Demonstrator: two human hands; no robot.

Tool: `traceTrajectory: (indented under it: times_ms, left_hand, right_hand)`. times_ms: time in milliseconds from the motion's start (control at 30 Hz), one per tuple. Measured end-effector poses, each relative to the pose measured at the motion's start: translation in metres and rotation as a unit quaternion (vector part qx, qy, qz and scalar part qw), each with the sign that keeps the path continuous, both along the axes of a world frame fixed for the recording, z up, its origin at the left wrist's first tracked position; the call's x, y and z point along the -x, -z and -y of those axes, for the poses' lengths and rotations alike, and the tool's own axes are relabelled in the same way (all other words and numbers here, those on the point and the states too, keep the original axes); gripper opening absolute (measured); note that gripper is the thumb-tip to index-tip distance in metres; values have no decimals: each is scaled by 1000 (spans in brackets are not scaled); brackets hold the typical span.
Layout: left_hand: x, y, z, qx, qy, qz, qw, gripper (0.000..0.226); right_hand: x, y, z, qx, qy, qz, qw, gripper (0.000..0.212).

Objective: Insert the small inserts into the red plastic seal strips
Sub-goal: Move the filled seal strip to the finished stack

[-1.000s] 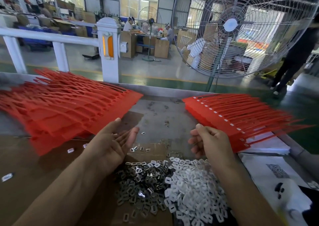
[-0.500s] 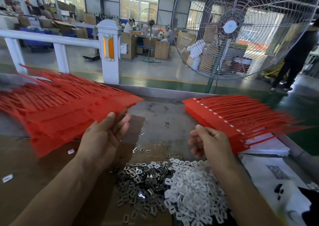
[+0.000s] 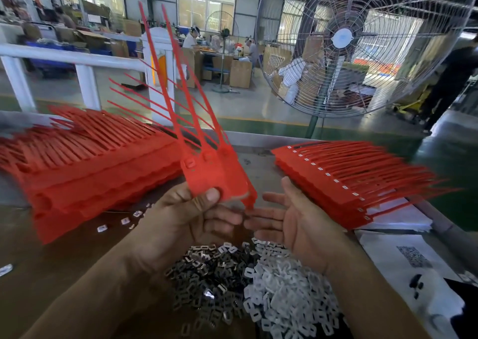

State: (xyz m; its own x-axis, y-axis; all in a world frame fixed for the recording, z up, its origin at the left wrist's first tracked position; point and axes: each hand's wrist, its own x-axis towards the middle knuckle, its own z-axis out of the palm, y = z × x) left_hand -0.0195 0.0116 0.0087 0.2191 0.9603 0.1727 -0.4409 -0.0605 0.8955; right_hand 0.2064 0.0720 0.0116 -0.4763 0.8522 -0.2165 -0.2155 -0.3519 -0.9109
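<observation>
**A:** where's the strip at?

**B:** red seal strip sheet [image 3: 214, 175] is up above the table, tails fanned upward. left hand [image 3: 186, 217] pinches its bottom edge, thumb on the front. right hand [image 3: 297, 222] is just beside it, palm up, fingers relaxed, holding nothing.

**A:** inserts?

**B:** metal inserts [image 3: 207, 274] and white inserts [image 3: 284, 294] piled right below both hands, red stacks [image 3: 90, 173] on either side.

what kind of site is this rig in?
Most likely a factory assembly floor: stacked red seal strips on a workbench, a big industrial pedestal fan, and workers among cardboard cartons behind.
</observation>
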Motion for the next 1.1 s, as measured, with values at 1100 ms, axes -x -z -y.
traceTrajectory:
  times_ms: [1100]
  left_hand:
    - [26,15,-15,10,-196,-232,953,24]
  right_hand:
    - [-27,13,-20,-186,344,92,916,11]
